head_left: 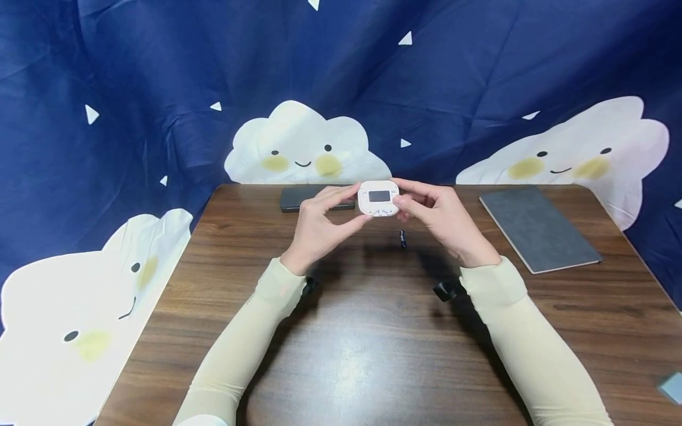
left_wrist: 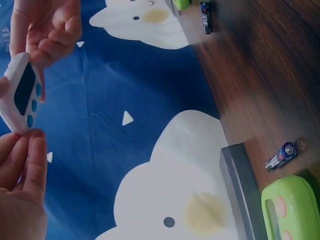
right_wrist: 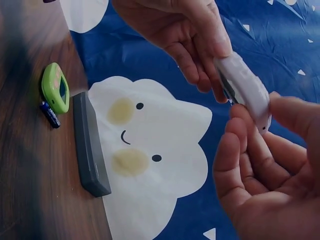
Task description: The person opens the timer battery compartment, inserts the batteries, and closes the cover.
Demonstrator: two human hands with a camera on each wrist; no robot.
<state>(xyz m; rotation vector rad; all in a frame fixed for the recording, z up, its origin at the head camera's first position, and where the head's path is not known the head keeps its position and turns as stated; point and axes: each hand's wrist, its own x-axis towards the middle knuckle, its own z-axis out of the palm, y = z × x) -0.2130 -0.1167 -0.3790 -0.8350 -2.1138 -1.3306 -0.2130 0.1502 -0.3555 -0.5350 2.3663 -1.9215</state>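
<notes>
A small white electronic device (head_left: 364, 204) with rounded corners is held up above the far part of the table, between both hands. The side towards the head camera has a dark rectangle in its middle. In the left wrist view its other side shows a dark screen and blue buttons. My left hand (head_left: 318, 228) pinches its left edge, thumb below and fingers above. My right hand (head_left: 447, 219) grips the right edge between thumb and fingers. Beneath the device a dark blue battery (head_left: 402, 238) lies on the table. The left wrist view shows a second battery (left_wrist: 281, 156).
A dark grey flat case (head_left: 296, 200) lies at the table's back edge, partly behind the left hand. Close to it in the wrist views is a green device (left_wrist: 295, 205) with pink buttons. A grey notebook (head_left: 538, 228) lies at right. A light blue block (head_left: 672, 387) shows at the right edge.
</notes>
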